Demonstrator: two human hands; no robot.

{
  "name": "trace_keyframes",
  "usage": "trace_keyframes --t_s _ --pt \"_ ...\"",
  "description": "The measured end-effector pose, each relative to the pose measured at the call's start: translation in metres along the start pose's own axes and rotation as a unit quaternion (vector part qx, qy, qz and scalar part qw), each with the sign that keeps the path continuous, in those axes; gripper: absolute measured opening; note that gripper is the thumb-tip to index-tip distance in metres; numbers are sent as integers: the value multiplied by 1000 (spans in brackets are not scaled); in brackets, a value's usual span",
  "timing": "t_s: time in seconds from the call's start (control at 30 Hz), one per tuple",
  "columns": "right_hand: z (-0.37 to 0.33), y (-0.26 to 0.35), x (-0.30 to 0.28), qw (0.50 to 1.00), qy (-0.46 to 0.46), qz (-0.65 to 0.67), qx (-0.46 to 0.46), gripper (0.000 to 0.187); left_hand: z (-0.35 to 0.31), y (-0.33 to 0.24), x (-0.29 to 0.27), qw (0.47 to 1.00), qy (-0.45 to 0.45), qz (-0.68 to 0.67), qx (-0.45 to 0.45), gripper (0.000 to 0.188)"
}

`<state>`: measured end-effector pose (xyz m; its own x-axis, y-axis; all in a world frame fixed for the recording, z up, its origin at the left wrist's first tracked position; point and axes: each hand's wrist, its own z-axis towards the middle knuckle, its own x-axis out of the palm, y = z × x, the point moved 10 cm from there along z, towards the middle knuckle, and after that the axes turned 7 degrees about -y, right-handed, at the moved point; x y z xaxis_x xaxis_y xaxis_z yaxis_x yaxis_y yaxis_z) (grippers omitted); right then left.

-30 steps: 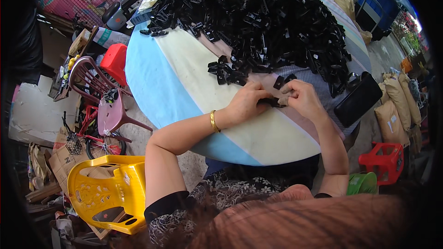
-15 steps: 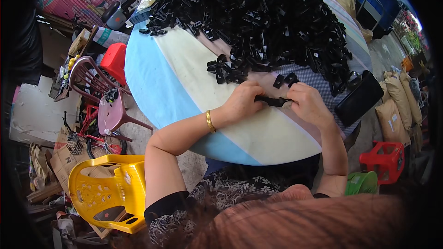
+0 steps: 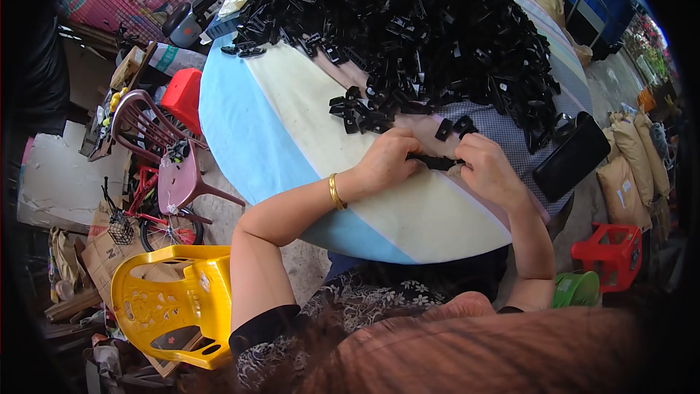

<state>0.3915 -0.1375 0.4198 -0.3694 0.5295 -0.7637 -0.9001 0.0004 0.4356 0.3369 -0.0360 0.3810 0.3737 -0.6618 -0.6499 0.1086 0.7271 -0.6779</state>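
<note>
Between my two hands, just above the table's near side, is a small black plastic piece [image 3: 439, 163]. My left hand [image 3: 388, 163], with a gold bracelet at the wrist, pinches its left end. The fingers of my right hand [image 3: 490, 168] are closed on its right end. Fingertips cover much of the piece, so its exact shape is hidden. Just beyond my hands lie two loose black pieces [image 3: 453, 128]. A small cluster of black plastic pieces [image 3: 357, 112] sits farther left. Behind them a large heap of similar black pieces [image 3: 408, 29] covers the far part of the table.
A striped cloth covers the round table [image 3: 292, 138]. On its right edge rests a black rectangular case [image 3: 572, 157]. A yellow plastic chair [image 3: 208, 284] stands near my left elbow, a pink chair [image 3: 179, 179] farther left. At right are a red stool [image 3: 609, 252] and brown sacks [image 3: 623, 182].
My hands stay nearly in place, with small finger movements around the black piece. Slightly less of it shows between them. The whole view has shifted a little.
</note>
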Motion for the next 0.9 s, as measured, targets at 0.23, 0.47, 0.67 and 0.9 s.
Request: trace_keyframes --t_s 0.23,0.47,0.67,0.9 --pt "4 -5 19 986 48 154 34 15 -2 -11 9 998 36 -13 43 16" --pt "15 0 5 982 -91 -133 -97 26 53 -13 7 989 92 73 91 16" --pt "10 -17 16 991 -18 -126 -31 28 130 3 -27 960 -183 189 94 40" --pt "-6 -29 3 993 -11 -120 4 28 123 13 -32 976 -195 95 19 45"
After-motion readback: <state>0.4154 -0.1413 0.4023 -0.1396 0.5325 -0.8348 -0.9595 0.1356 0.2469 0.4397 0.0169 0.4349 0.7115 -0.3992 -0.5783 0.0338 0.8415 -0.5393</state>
